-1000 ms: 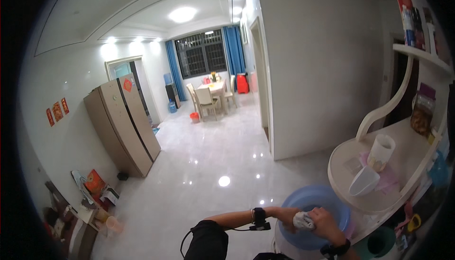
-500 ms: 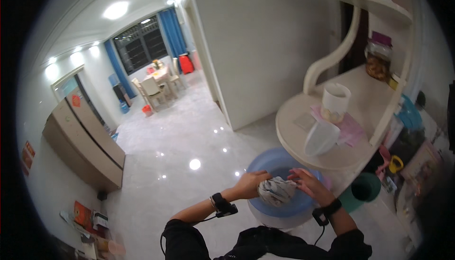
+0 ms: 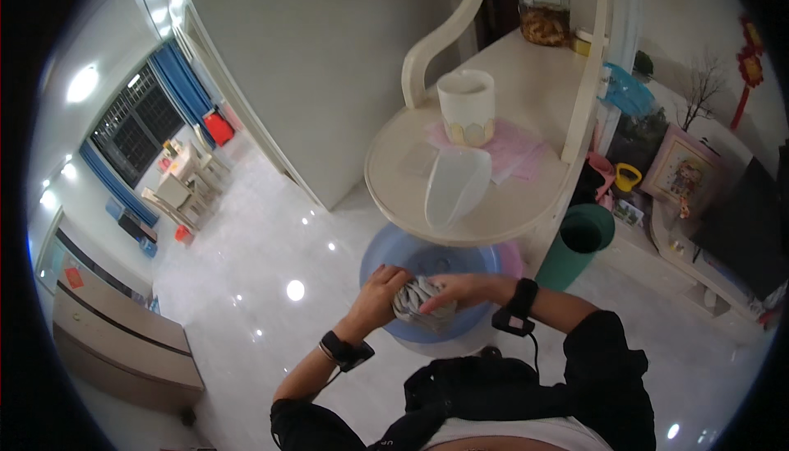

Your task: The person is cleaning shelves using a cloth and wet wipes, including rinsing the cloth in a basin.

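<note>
- Your right hand (image 3: 462,289) has closed onto the cloth (image 3: 419,315)
- Your left hand (image 3: 380,296) grips its other side
- Best squeeze evenly, above the basin (image 3: 391,250)

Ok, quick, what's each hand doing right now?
Left hand: closed, holding the bunched grey cloth.
Right hand: closed, holding the same cloth from its right side.

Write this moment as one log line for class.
left hand: holding cloth | right hand: holding cloth | cloth: bunched, over basin | jar: on shelf
</note>
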Demonstrator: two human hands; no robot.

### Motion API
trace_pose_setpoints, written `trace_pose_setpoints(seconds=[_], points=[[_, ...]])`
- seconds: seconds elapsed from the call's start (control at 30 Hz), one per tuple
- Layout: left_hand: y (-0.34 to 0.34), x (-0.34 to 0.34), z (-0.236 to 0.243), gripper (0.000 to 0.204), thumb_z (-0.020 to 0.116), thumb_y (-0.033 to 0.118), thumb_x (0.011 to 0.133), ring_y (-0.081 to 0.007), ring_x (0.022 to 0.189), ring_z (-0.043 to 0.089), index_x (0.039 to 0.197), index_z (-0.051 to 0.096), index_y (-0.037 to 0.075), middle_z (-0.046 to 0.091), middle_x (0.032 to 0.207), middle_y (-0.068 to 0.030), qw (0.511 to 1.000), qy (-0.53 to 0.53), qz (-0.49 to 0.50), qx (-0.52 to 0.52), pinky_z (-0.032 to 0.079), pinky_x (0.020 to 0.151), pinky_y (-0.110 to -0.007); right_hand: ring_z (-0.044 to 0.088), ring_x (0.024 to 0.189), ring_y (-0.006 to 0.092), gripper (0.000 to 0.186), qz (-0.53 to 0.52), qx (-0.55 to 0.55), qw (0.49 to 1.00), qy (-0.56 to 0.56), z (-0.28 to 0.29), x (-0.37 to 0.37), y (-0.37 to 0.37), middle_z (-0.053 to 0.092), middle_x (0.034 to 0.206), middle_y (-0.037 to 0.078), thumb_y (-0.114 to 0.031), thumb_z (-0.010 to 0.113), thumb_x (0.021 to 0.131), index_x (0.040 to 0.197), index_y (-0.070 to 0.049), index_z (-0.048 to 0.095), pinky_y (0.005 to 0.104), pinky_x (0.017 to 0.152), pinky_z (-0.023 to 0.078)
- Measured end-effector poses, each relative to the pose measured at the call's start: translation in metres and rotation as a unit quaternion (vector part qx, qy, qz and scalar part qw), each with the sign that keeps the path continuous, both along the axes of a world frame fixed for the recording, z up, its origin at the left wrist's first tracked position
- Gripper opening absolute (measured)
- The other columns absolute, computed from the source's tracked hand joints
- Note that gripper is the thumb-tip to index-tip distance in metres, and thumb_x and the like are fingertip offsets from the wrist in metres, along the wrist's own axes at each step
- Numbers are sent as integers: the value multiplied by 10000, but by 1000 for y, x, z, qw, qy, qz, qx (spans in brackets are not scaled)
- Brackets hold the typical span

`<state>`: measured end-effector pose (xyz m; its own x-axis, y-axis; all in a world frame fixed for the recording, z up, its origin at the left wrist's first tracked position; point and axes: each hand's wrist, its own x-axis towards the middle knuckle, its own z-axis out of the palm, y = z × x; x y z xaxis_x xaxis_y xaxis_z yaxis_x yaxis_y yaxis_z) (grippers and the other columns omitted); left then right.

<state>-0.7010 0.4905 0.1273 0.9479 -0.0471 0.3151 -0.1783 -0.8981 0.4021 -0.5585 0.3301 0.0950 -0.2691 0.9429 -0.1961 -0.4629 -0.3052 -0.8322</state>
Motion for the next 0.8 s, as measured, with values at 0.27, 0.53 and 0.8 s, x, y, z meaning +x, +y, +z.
trace_pose_setpoints(seconds=[0.27,0.53,0.8], points=[[1,8,-3,417,678,36,653,-383,807,577,1046,539,32,552,886,-155,1000,8,7,-5,496,688,-425,603,895,257,671,-55,89,870,-482,17,1,25,628,938,171,-309,824,562,1061,24,523,334,796,467],[6,14,-12,357,670,46,646,-382,835,575,979,549,5,559,910,-184,996,87,29,2,491,715,-428,607,903,340,648,-82,10,806,-586,10,-8,28,622,951,222,-297,801,545,1031,27,520,371,784,478],[9,16,-26,330,687,97,658,-396,818,570,942,542,12,556,905,-184,993,113,36,-7,489,703,-449,599,919,382,638,-85,6,793,-603,4,-13,25,610,949,262,-262,784,560,1032,58,499,395,795,476]])
